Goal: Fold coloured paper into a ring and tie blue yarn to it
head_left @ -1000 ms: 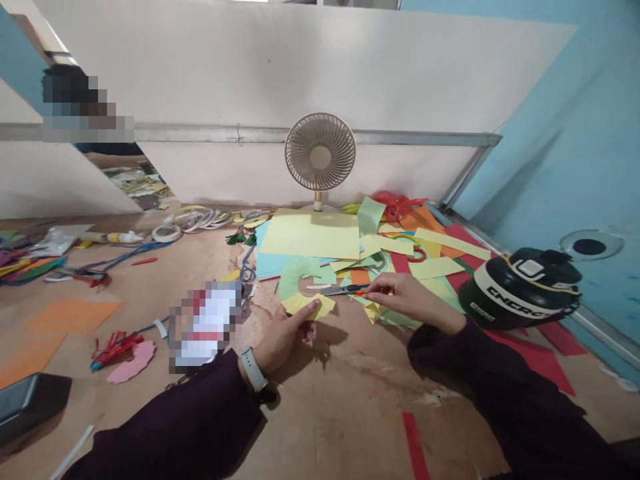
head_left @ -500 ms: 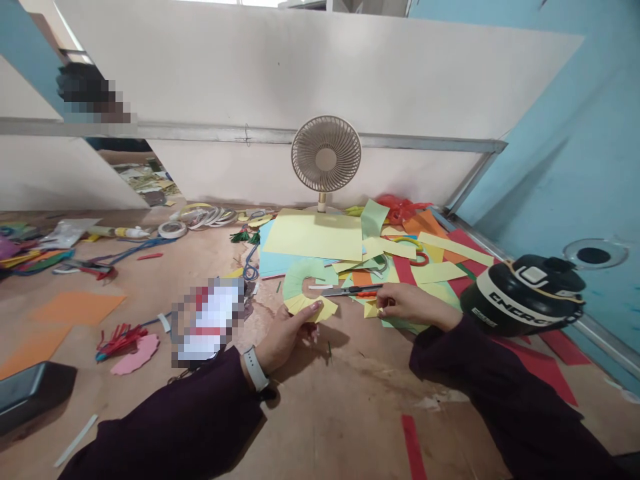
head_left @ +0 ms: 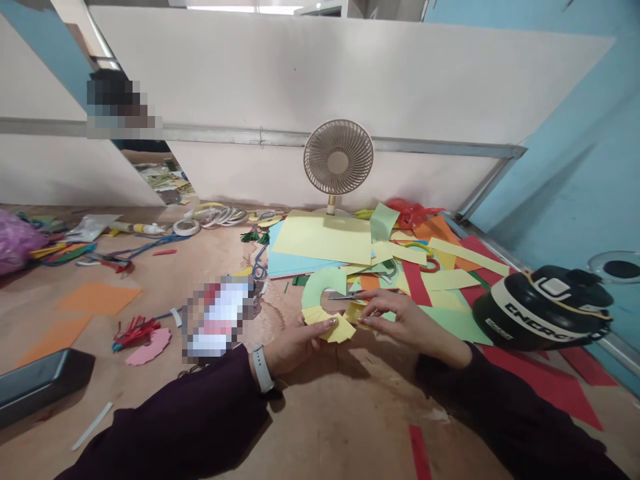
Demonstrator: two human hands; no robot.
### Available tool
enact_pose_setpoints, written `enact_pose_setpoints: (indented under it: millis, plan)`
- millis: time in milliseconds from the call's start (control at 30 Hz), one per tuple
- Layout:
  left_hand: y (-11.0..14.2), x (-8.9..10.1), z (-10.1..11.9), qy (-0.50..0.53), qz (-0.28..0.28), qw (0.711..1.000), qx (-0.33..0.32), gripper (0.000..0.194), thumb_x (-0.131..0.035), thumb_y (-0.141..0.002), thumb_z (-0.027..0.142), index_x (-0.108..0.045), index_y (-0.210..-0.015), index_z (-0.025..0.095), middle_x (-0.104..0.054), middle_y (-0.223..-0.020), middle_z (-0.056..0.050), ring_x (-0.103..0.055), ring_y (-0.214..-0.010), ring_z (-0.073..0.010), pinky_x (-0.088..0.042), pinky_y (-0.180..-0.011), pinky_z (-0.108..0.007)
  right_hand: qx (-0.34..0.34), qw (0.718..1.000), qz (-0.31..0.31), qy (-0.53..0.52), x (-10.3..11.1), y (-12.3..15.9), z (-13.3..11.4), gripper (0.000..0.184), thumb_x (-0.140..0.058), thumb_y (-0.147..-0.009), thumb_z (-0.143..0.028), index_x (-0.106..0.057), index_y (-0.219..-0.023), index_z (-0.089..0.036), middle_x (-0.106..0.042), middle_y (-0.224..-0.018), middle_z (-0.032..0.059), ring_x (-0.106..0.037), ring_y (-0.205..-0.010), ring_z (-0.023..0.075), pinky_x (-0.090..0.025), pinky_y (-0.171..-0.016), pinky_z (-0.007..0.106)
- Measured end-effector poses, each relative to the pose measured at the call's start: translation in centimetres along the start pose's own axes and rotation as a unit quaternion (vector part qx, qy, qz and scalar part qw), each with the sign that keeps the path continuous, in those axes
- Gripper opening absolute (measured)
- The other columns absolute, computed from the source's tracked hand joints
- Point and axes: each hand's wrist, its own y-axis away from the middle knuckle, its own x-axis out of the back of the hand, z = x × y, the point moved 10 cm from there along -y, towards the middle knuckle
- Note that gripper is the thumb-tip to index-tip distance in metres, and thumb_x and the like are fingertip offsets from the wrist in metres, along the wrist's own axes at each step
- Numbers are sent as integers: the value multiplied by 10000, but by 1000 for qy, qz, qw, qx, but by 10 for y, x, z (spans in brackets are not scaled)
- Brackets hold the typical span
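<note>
A curved paper ring piece (head_left: pixel 316 288), light green with overlapping yellow paper pieces along its lower part, is pinched in my left hand (head_left: pixel 300 340), thumb on top. My right hand (head_left: pixel 400 323) grips a small folded yellow paper piece (head_left: pixel 354 311) between thumb and fingers, close to the free yellow end of the ring. Whether the two papers touch is hard to tell. Just behind the fingers lies a utility knife (head_left: pixel 341 295), partly hidden by my right hand.
Coloured paper sheets (head_left: pixel 325 237) and scissors (head_left: pixel 430 263) lie before a small fan (head_left: pixel 339 160). A black jug (head_left: pixel 540 310) stands at right. To the left are a phone (head_left: pixel 220 317), a pink scalloped paper (head_left: pixel 150 348), tape rolls (head_left: pixel 186 228) and a black box (head_left: pixel 45 387). A person is beyond the partition.
My right hand has lifted the small yellow piece off the paper pile and brought it left to the ring. My left hand has raised and turned the ring slightly. The view has shifted left.
</note>
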Motion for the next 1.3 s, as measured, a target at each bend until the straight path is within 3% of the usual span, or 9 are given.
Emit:
enact_pose_setpoints:
  millis: [167, 367, 433, 500, 567, 733, 933, 1133, 1300]
  plan:
    - [1, -1, -5, -1, -16, 1000, 23, 304, -624, -887, 293, -692, -1114, 102, -706, -1062, -129, -652, -935, -203, -462, -883, -317, -55, 996, 40, -61, -10, 0, 11, 98, -625, -839, -282, -576, -863, -201, -637, -817, 19, -595, -706, 151, -485, -653, 292]
    - [2, -8, 2, 26, -28, 999, 19, 301, -608, -895, 268, -676, -1151, 126, -664, -1194, -138, -627, -1048, -237, -438, -972, -378, -108, 970, 106, -191, -14, 3, 28, 569, -657, -806, -318, -401, -1308, -238, -615, -904, 10, -573, -615, 119, -499, -587, 283]
    - [2, -8, 0, 48, -29, 998, 32, 293, -582, -910, 263, -674, -1149, 118, -661, -1202, -138, -618, -1076, -240, -413, -1016, -410, -80, 979, 124, -140, -9, 3, 24, 453, -643, -819, -297, -509, -1248, -243, -635, -913, 24, -586, -636, 130, -501, -600, 297]
    - [3, -4, -2, 66, -19, 997, 45, 297, -564, -920, 267, -669, -1148, 109, -660, -1206, -135, -610, -1099, -244, -384, -1050, -435, -15, 986, 147, -76, -2, 3, 12, 211, -614, -834, -241, -652, -1041, -233, -665, -906, 45, -626, -750, 169, -512, -672, 325]
    - [3, -1, -3, 82, -10, 995, 52, 319, -561, -919, 299, -663, -1146, 100, -669, -1189, -138, -612, -1105, -258, -355, -1071, -459, 46, 983, 170, -43, 3, 4, 2, 134, -594, -836, -180, -704, -892, -231, -684, -917, 57, -641, -873, 197, -519, -759, 349]
    - [3, 2, -6, 111, -15, 990, 86, 365, -556, -911, 362, -629, -1178, 124, -692, -1141, -150, -608, -1130, -312, -307, -1069, -537, 51, 974, 209, -69, 7, 7, 5, 150, -611, -834, -149, -724, -882, -235, -673, -973, 66, -649, -929, 188, -548, -792, 331]
    - [3, 3, -10, 146, -22, 985, 90, 346, -600, -892, 324, -637, -1148, 94, -675, -1179, -173, -627, -1105, -289, -296, -1084, -500, 57, 961, 263, -64, 12, 11, -2, 147, -607, -817, -136, -716, -846, -230, -677, -917, 60, -664, -857, 178, -576, -715, 307]
    - [3, 6, -11, 215, -13, 973, 86, 359, -521, -939, 363, -598, -1222, 155, -694, -1146, -143, -650, -1068, -290, -341, -1033, -559, 109, 967, 229, 18, 8, 13, -18, 275, -543, -802, -93, -741, -933, -232, -701, -1050, 102, -679, -968, 222, -574, -833, 388]
    - [3, 11, -4, 186, 11, 981, 61, 327, -563, -917, 348, -627, -1174, 157, -703, -1102, -119, -646, -1061, -276, -357, -1030, -494, 185, 964, 174, 72, 1, 14, -31, 407, -504, -802, -51, -685, -1124, -222, -651, -1191, 122, -632, -1101, 231, -557, -895, 390]
